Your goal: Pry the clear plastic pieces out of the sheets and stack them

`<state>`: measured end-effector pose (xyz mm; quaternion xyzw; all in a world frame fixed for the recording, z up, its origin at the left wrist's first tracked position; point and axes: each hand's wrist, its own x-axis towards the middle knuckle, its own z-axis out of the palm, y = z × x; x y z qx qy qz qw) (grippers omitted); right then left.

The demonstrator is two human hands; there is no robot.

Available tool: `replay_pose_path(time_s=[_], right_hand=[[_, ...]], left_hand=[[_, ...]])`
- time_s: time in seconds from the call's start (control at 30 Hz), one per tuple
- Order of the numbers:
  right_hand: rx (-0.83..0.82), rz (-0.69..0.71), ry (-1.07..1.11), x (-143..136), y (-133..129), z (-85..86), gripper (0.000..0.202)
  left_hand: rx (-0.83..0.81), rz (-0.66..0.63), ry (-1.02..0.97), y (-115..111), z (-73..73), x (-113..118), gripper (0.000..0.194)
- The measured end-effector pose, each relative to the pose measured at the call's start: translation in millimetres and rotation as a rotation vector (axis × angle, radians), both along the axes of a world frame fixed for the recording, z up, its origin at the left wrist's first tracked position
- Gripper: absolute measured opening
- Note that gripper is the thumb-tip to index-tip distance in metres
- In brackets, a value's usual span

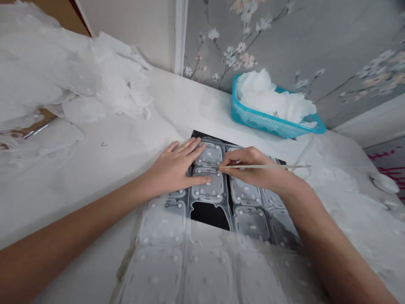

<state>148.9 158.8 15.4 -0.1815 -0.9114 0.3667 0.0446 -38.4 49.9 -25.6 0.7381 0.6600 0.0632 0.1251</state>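
A translucent sheet of moulded rounded-square panels (164, 219), dotted with small round bumps, lies over a black board (210, 215). One panel-shaped opening in the sheet shows the black beneath. My left hand (177, 164) lies flat on the sheet with its fingers spread across two panels at the upper middle. Pinched in my right hand (253, 166) is a thin pale-handled tool (268, 166) with a fine dark tip. That tip meets the strip between those two panels, just right of my left fingers. Its exact kind is too fine to tell.
A blue plastic basket (265, 122) holding white translucent pieces stands against the flowered wall. White translucent scraps (95, 76) are heaped at the upper left. More scraps (335, 173) lie at the right, near a small white object (385, 183). The white table (104, 169) lies beneath.
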Motion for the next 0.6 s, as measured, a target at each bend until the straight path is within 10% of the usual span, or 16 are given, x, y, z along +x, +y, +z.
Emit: replay_pose_path(time_s=[0.37,0.6], right_hand=[[-0.068,-0.104,0.047,4,2,-14.9,0.019],[0.469,-0.029,0.084,-5,-13,-24.4,0.024]], left_hand=[[-0.015,0.015,-0.022,0,-0.5,0,0.092],[0.048,0.016,-0.040,0,-7.3,-1,0.099]])
